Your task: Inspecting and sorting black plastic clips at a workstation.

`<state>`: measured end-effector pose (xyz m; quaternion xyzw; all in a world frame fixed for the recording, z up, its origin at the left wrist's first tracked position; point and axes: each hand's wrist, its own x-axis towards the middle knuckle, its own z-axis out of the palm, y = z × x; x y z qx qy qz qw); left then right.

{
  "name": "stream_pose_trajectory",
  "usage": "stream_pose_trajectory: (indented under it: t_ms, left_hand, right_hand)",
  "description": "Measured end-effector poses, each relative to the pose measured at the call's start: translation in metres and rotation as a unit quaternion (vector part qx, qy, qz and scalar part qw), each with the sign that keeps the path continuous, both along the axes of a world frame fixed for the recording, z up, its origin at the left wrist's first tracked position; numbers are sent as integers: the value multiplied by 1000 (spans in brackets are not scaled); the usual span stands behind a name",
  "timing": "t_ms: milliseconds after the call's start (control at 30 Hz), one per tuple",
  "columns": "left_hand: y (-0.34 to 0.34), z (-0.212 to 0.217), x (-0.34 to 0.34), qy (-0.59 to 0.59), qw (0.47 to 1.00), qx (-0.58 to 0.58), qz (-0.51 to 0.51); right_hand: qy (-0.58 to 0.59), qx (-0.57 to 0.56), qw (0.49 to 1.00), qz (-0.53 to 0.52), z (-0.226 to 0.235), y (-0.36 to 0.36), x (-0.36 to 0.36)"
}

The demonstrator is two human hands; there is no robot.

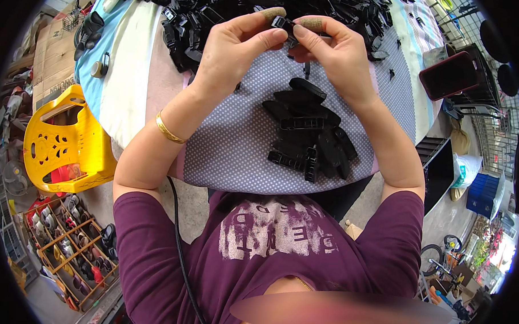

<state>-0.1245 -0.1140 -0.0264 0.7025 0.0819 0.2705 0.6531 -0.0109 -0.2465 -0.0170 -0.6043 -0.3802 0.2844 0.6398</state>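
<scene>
At the far side of the table, both my hands meet over a small black plastic part (282,24). My left hand (236,46) pinches one side of it between thumb and index finger. From the other side, my right hand (335,49) grips it the same way. Tan covers sit on both index fingertips. The part's lower end is partly hidden by my fingers. Behind the hands spreads a big heap of black plastic pieces (187,31). Closer to me, between my forearms, lies a smaller pile of longer black plastic pieces (312,124).
A patterned cloth (226,143) covers the round-edged table. Left of it stands a yellow plastic chair (71,138); a small beige round object (98,69) lies near that edge. At the right edge is a dark phone-like device (450,76). A black cable (177,233) runs down beside me.
</scene>
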Motion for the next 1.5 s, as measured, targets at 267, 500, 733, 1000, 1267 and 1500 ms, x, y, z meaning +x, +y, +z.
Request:
stream_pose_trajectory:
  t_ms: [267, 500, 733, 1000, 1267, 1500]
  left_hand:
    - [7, 2, 0, -68, 994, -54, -69]
    - [6, 8, -2, -81, 992, -18, -94]
    - [8, 18, -8, 65, 977, 190, -77]
    - [-17, 24, -5, 244, 932, 135, -233]
    - [-14, -9, 49, -53, 822, 567, -32]
    - [-11, -11, 59, -56, 807, 587, 12]
  right_hand:
    - [-285, -49, 957, 36, -8, 1, 4]
    - [-351, 16, 936, -21, -3, -4, -7]
    - [-390, -200, 891, 121, 19, -14, 36]
    - [-521, -156, 839, 16, -5, -14, 36]
    - [41, -61, 997, 10, 19, -16, 81]
    - [115, 26, 989, 86, 25, -18, 64]
